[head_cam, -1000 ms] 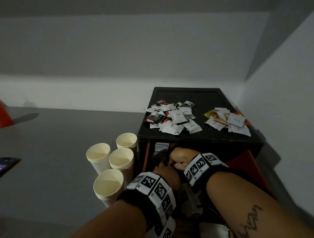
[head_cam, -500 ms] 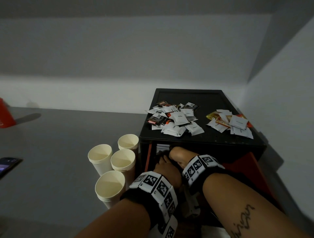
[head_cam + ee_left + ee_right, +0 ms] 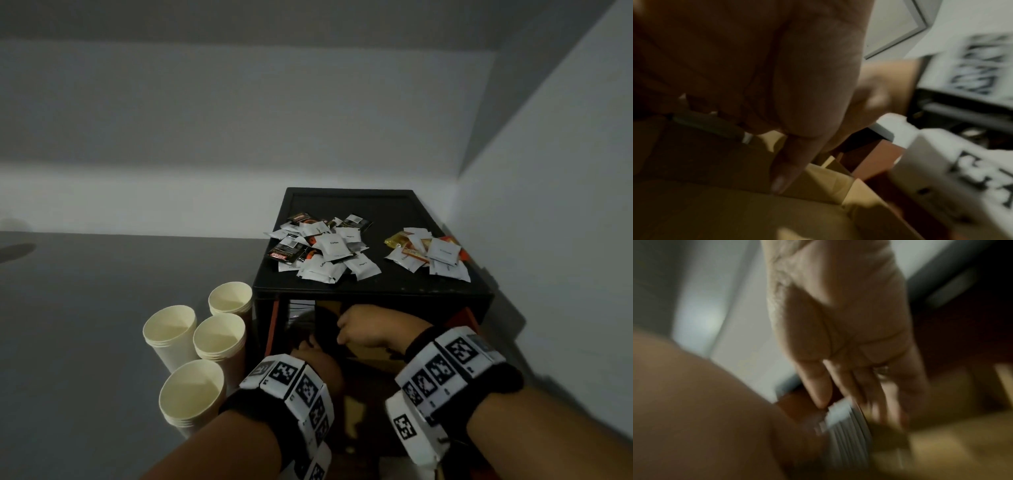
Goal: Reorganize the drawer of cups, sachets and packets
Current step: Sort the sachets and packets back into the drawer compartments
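Observation:
The drawer [image 3: 466, 320] with red sides stands open under a black cabinet top [image 3: 376, 286]; cardboard dividers [image 3: 363, 353] split it. Both hands are inside it. My left hand [image 3: 320, 359] curls its fingers round a stack of white sachets [image 3: 849, 423], with its thumb [image 3: 786, 170] down on a divider [image 3: 818, 183]. My right hand [image 3: 356, 329] reaches in from the right, and its fairly straight fingers [image 3: 818, 391] touch the top of that stack. The wrist views are blurred. Two loose piles of sachets and packets [image 3: 325, 251] [image 3: 432, 255] lie on the cabinet top.
Several stacks of cream paper cups [image 3: 219, 339] stand on the grey floor just left of the cabinet. White walls close in behind and to the right of the cabinet. Open grey floor stretches to the left.
Both hands stay in the drawer. My right wrist has drawn back and to the right, away from the left one. My head has turned, so the phone at the far left has left the view.

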A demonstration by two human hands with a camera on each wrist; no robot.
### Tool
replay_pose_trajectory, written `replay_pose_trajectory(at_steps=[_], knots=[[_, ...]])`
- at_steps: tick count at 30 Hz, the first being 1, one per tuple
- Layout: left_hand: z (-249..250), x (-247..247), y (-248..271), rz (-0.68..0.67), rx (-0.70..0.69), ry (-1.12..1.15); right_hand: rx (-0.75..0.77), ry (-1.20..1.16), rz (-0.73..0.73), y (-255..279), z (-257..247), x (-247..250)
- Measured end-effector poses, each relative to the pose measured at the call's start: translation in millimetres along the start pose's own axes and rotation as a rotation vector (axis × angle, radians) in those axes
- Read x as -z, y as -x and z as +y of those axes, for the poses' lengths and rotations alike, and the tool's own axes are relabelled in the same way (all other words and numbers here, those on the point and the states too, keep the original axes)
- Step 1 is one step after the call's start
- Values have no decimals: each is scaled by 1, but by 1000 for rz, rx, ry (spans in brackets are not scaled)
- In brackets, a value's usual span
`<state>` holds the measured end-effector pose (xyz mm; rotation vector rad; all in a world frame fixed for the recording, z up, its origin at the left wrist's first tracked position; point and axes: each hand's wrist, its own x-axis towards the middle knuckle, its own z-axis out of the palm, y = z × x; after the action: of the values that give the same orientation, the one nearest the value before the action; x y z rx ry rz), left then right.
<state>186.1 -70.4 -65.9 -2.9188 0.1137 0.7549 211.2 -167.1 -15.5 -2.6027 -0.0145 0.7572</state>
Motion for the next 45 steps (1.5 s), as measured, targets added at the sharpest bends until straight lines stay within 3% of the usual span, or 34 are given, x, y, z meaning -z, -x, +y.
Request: replay_pose_trajectory(at_steps=[3, 7, 9, 11, 13, 16, 21, 29, 34, 36, 41, 45], knots=[[4, 1, 5, 65, -32, 10, 44, -143, 156, 29, 9, 28], [-1, 6, 34, 9, -213, 69, 38, -158, 705, 42, 36, 72], [-6, 9, 50, -43, -281, 153, -59, -132, 835, 32, 58, 87], [-15, 19, 65, -103, -342, 257, -178, -100, 802, 18, 80, 93], [-30, 36, 76, -26, -435, 345, -233, -28, 746, 8, 94, 91], [-59, 65, 83, 214, -423, 589, -160, 39, 680, -7, 105, 85], [-91, 97, 81, 413, -364, 931, -61, 18, 737, -2, 103, 78], [-64, 97, 61, 313, -412, 1017, -63, 109, 976, 12, 100, 65], [-26, 99, 49, 193, -512, 1066, -29, -241, 1173, 24, 109, 75], [-12, 101, 45, 129, -536, 1201, -8, -482, 1123, 29, 105, 81], [13, 110, 41, 1, -610, 1512, 223, -1018, 750, 46, 69, 80], [21, 111, 36, 104, -705, 1594, 307, -947, 569, 48, 47, 74]])
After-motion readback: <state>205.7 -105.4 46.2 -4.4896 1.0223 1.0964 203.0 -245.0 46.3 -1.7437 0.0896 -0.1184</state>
